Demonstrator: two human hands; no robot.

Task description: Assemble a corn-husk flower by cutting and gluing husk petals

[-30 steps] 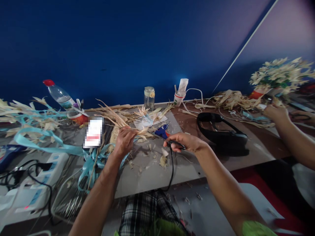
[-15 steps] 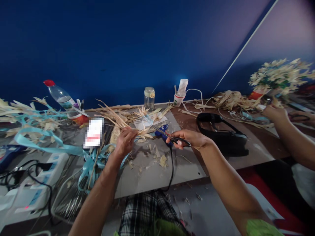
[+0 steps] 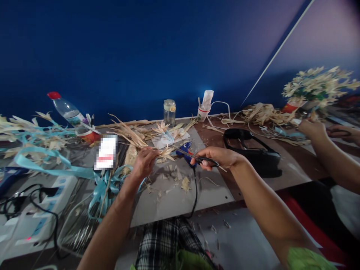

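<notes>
Drawing away to my right, the scissors (image 3: 200, 159) are now sitting farther from my left hand (image 3: 144, 161) than a second ago, with the blades slanting up and leftward over a blue glue gun (image 3: 189, 160). My right hand (image 3: 215, 155) is wrapping its fingers around the black handles and is keeping its hold; whether the blades are parted or together I cannot tell. Meanwhile my left hand is staying almost where it was, thumb and fingers pinched tight on a pale dried-leaf piece (image 3: 167, 152). Its pointed tips are fanning out from my fingertips, between the two hands and just beside the scissor tips; touching or apart, the angle is not showing me. To my judgement, the shift is meaning a pause in the trimming: the piece is being held ready, but the blades are no longer reaching in among its tips. Dry scraps (image 3: 186, 183) are lying on the table top in front of me, below the glue gun and beside its black cord (image 3: 196, 191). Behind the piece, another leaf flower with light-blue strands (image 3: 165, 131) is resting on white paper, and a glass jar (image 3: 169, 112) is standing beyond.
</notes>
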